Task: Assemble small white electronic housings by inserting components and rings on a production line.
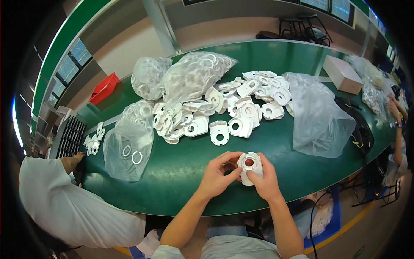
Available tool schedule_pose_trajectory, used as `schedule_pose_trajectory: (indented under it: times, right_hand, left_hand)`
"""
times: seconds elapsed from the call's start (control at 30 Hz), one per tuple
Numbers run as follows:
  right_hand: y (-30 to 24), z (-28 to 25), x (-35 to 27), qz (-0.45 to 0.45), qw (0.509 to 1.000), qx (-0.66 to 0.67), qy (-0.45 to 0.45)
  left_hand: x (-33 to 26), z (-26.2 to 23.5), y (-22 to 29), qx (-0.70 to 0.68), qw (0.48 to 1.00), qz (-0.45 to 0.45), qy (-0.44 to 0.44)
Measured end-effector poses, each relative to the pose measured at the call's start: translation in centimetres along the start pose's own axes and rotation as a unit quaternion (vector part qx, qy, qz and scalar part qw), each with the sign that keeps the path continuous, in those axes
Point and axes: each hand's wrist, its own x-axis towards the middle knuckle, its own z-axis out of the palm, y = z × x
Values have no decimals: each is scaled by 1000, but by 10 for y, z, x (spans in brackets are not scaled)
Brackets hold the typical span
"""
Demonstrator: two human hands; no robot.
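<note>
Both my hands hold one white plastic part (249, 165) with a round hole, just above the near edge of the green table (172, 172). My left hand (220, 175) pinches its left side with thumb and fingertips. My right hand (265, 179) wraps it from the right and below. Beyond my hands lies a pile of several like white plastic parts (228, 110). A clear bag with white rings (129, 144) lies to the left.
Two fuller clear bags of rings (189, 75) sit at the back. An empty clear bag (319, 114) lies on the right beside a cardboard box (343, 73). A person in white (69, 203) works at the left; another person's arm (399, 116) at the right. A red bin (103, 88) stands far left.
</note>
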Motion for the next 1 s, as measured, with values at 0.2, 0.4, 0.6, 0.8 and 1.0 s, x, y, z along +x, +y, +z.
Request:
schedule_pose_trajectory:
  times: [0.2, 0.4, 0.6, 0.8, 1.0]
  right_hand:
    - [0, -3, 1, -26, 998, -62, 14]
    - [-3, 3, 0, 3, 998, -54, 18]
    - [-1, 3, 0, 18, 1000, 0, 2]
    - [-2, 4, 1, 13, 1000, -12, 1]
    - [-2, 6, 1, 13, 1000, -19, 8]
  left_hand:
    - [0, 4, -4, 21, 1000, 2, -1]
    - [1, 5, -10, -42, 999, -30, 7]
    - [0, -1, -6, 1, 1000, 18, 11]
    - [0, -1, -4, 28, 999, -3, 37]
    - [0, 1, -6, 52, 997, 19, 58]
